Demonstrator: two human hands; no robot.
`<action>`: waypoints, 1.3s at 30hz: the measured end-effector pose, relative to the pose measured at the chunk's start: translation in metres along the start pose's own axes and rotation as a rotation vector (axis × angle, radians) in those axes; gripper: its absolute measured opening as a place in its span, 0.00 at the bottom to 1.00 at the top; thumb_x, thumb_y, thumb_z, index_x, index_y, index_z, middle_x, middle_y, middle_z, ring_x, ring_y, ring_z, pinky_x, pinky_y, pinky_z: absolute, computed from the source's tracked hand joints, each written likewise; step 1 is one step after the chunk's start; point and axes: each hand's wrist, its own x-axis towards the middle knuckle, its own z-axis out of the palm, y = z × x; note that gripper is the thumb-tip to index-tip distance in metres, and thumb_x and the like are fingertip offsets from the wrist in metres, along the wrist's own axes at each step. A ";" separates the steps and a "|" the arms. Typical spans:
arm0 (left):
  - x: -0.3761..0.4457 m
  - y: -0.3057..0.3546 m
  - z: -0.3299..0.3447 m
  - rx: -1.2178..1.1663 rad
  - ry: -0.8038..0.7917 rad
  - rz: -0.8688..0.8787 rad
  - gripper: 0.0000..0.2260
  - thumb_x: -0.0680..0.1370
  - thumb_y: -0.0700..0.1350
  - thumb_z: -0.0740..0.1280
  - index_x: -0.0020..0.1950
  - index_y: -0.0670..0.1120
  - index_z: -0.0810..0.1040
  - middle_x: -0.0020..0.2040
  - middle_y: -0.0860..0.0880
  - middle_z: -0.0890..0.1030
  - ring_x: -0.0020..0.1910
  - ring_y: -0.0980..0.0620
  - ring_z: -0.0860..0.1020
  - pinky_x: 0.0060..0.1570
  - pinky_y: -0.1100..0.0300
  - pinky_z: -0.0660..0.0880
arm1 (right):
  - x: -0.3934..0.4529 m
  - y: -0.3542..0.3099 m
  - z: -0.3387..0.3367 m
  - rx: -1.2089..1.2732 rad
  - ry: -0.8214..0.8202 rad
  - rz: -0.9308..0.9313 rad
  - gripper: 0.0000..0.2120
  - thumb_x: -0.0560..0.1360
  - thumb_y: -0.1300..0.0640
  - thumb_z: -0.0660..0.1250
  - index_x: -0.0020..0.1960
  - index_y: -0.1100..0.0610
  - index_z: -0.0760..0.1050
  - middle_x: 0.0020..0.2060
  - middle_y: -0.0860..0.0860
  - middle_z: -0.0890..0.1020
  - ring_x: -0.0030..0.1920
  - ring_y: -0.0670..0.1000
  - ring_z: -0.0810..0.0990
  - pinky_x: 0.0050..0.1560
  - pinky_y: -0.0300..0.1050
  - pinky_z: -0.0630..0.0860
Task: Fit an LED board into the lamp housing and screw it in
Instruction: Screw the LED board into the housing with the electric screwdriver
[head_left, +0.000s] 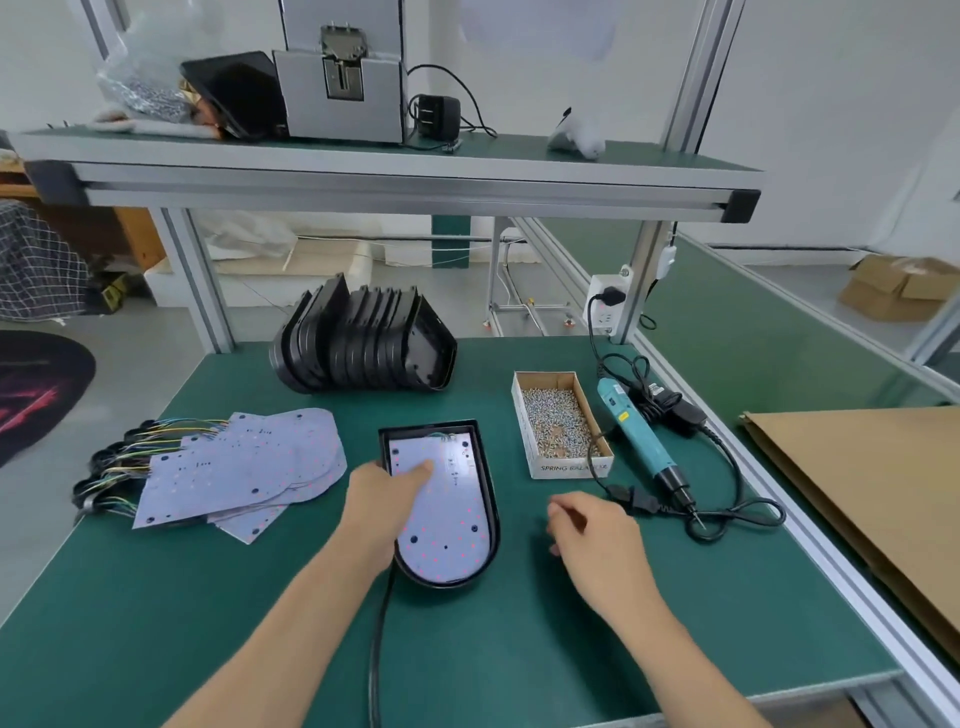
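Note:
A black lamp housing (488, 499) lies flat at the middle of the green bench, and a white LED board (452, 530) sits inside it. My left hand (382, 501) rests on the housing's left edge, with its fingertips pressing on the board. My right hand (592, 530) hovers to the right of the housing, fingers loosely curled, holding nothing that I can see. A cardboard box of screws (558, 421) stands beyond my right hand. A teal electric screwdriver (641, 441) lies just right of the box, tip pointing toward me.
Spare LED boards (239, 467) with coloured wires are piled at the left. A stack of black housings (363, 343) stands at the back. The screwdriver's cable (737, 514) loops on the mat. A brown cardboard sheet (883, 493) lies at the right. A black cord (376, 654) trails from the housing toward me.

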 end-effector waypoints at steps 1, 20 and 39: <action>0.000 -0.005 0.003 -0.022 -0.001 -0.023 0.14 0.78 0.44 0.76 0.51 0.32 0.83 0.48 0.36 0.88 0.43 0.41 0.84 0.49 0.45 0.84 | 0.004 0.001 0.002 -0.045 0.000 -0.028 0.08 0.81 0.57 0.67 0.51 0.52 0.86 0.43 0.48 0.88 0.43 0.52 0.88 0.52 0.48 0.80; 0.010 -0.010 0.006 -0.042 -0.081 -0.024 0.17 0.78 0.45 0.76 0.52 0.30 0.81 0.44 0.40 0.80 0.42 0.45 0.78 0.45 0.48 0.77 | 0.163 -0.046 -0.008 -0.887 -0.269 -0.102 0.09 0.78 0.68 0.64 0.56 0.59 0.79 0.52 0.57 0.83 0.49 0.59 0.82 0.47 0.50 0.78; -0.003 -0.010 0.005 -0.119 -0.030 0.023 0.03 0.79 0.43 0.75 0.49 0.44 0.86 0.47 0.46 0.91 0.50 0.40 0.88 0.52 0.42 0.86 | 0.159 -0.026 -0.002 -1.017 -0.237 -0.191 0.07 0.77 0.66 0.63 0.49 0.54 0.70 0.54 0.55 0.84 0.53 0.60 0.82 0.46 0.50 0.68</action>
